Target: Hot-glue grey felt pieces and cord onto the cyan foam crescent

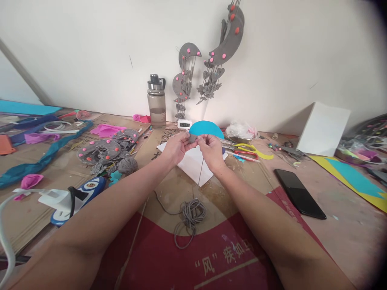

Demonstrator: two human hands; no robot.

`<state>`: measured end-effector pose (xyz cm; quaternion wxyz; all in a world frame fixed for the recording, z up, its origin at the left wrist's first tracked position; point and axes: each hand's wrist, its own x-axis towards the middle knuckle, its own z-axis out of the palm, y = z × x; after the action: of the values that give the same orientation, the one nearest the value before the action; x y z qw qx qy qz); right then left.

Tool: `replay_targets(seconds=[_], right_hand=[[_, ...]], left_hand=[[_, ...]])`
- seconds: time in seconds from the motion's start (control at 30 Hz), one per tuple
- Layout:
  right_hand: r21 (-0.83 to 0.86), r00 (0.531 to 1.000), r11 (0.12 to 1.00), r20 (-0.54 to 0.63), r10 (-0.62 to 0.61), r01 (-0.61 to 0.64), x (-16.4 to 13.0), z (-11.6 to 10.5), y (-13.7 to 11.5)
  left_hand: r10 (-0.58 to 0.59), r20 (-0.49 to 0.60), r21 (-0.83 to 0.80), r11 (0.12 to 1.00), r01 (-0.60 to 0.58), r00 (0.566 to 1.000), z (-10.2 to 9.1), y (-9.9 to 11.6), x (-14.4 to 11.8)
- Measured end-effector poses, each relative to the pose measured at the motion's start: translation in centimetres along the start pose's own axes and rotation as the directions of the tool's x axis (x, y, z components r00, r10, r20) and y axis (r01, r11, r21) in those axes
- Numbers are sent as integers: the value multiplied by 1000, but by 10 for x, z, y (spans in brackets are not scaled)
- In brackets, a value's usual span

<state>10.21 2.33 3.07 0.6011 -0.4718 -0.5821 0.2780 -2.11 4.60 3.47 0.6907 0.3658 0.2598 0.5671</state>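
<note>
Both my hands meet over the middle of the table. My left hand (179,148) is closed on a small grey felt piece (192,138), held between thumb and fingers. My right hand (211,151) pinches at the right edge of that piece, and a strand of grey yarn (201,171) hangs down from under it. Its fingertips hide exactly where yarn and felt meet. Beneath the hands lies a white paper sheet (190,167), with a blue round piece (207,128) behind. Nearer to me sits a loose bundle of grey yarn (193,215) on the cardboard.
Scissors (244,149) lie right of my hands, a black phone (299,193) farther right. Left are grey felt moons (99,151), a yarn ball (127,165) and a power strip (77,199). A water bottle (156,104) stands by the wall, near hanging moon ornaments (231,40).
</note>
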Motion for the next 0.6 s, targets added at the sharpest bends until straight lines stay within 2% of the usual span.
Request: replay_targets(seconds=[0.17, 0.27, 0.43, 0.6], right_hand=[[120, 999, 991, 23, 48, -50, 4, -1, 9], [138, 998, 989, 37, 42, -47, 5, -1, 12], [158, 998, 986, -5, 60, -59, 6, -1, 14], [188, 997, 980, 41, 64, -70, 6, 0, 13]], left_hand=[[-45, -9, -13, 999, 44, 999, 0, 2, 1], [-100, 11, -5, 995, 100, 995, -2, 3, 3], [-51, 38, 44, 998, 50, 998, -5, 3, 5], [-68, 8, 28, 997, 68, 998, -4, 6, 2]])
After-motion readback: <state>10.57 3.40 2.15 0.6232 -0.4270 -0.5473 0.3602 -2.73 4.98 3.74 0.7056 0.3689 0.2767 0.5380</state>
